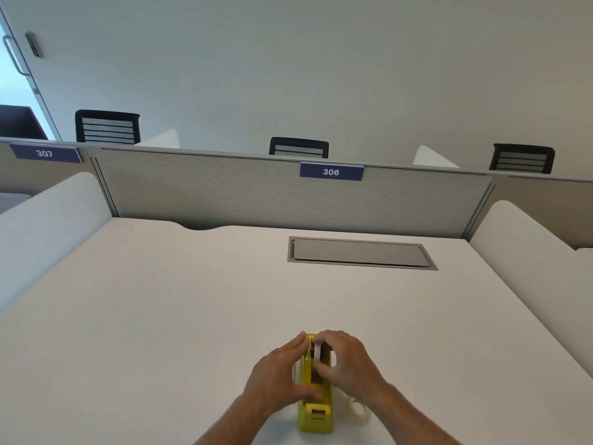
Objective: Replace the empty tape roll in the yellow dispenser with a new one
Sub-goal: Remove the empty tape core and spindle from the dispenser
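Note:
The yellow tape dispenser (315, 412) stands on the white desk near the front edge, its cutter end pointing toward me. My left hand (278, 374) presses against the dispenser's left side. My right hand (346, 361) pinches a white roll (317, 350) that sits in the dispenser's top slot. A clear tape roll (360, 409) lies on the desk right of the dispenser, partly hidden under my right forearm. Something white shows between my left fingers and the dispenser's side; I cannot tell what it is.
A grey cable hatch (361, 253) is set into the desk (144, 316) further back. A grey partition (256, 194) labelled 306 closes the far edge. White side dividers (529, 248) flank the desk. Black chairs stand beyond the partition.

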### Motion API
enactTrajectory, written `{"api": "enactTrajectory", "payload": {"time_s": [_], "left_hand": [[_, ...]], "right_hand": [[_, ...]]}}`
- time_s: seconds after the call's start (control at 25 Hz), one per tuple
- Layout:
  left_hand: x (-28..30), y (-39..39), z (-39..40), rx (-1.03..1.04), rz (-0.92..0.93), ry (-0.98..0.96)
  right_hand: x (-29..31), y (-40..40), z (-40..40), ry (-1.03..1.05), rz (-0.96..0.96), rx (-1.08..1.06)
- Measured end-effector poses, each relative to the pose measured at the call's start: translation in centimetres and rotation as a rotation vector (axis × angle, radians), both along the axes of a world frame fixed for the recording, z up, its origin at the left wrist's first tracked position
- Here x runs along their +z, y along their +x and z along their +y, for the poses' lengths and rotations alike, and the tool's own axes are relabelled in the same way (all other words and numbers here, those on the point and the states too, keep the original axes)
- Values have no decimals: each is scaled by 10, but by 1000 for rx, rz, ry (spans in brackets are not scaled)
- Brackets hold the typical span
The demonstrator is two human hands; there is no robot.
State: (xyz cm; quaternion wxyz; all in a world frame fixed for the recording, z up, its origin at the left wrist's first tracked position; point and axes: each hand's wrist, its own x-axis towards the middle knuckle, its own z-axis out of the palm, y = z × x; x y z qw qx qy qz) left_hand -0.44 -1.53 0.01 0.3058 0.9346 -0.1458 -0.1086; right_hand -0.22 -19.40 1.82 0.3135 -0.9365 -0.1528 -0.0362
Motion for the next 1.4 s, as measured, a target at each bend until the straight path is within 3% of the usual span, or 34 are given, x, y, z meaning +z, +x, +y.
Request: {"api": "enactTrajectory", "payload": {"time_s": [0.16,0.36,0.64,0.92,1.4], "left_hand": [[2,-2,-3,5,-51,-27],[9,-14,-9,158,-117,-386],[21,-33,-16,271,74,-761],[27,-38,-15,271,256,-821],[34,-34,-13,202,359,-775]], "right_hand": [[9,-2,0,130,50,-13],[19,-10,0,347,146,-101],[28,-22,-6,595,340,-177],[28,-27,-16,648,475,-139],[25,-34,-8,529,299,-221]]}}
